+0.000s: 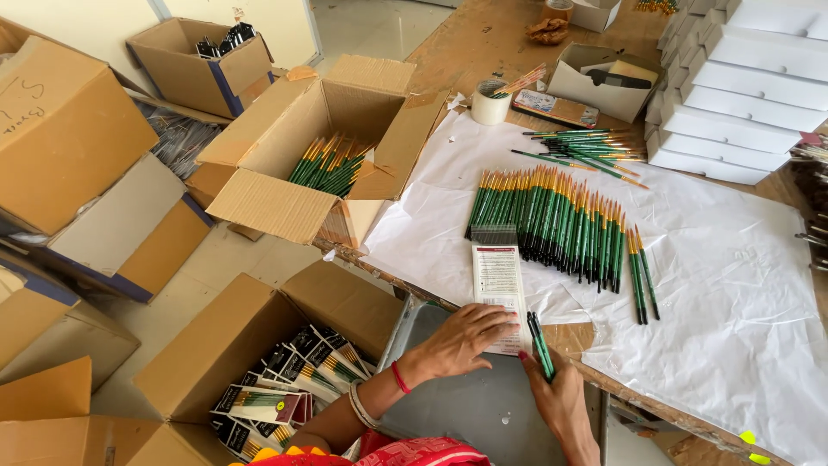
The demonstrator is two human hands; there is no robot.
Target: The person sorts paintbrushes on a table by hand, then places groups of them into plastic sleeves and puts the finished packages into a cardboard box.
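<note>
With the left hand (pixel 461 338) flat on the printed card sleeve (pixel 500 289), pin it steady; the right hand (pixel 559 393), pinching green brushes (pixel 541 343), should keep them bunched and parallel.

- A roll of white tape (pixel 490 105) is placed on the wooden table (pixel 483 43).
- White flat boxes (pixel 742 86) are stacked at the far right side.
- An open cardboard box (pixel 285 155) with green brushes inside is seen beside the table.
- A lower carton (pixel 224 345) is filled with packed brush sets (pixel 285 380).
- A small open white box (pixel 604 82) is seen near the tape.
</note>
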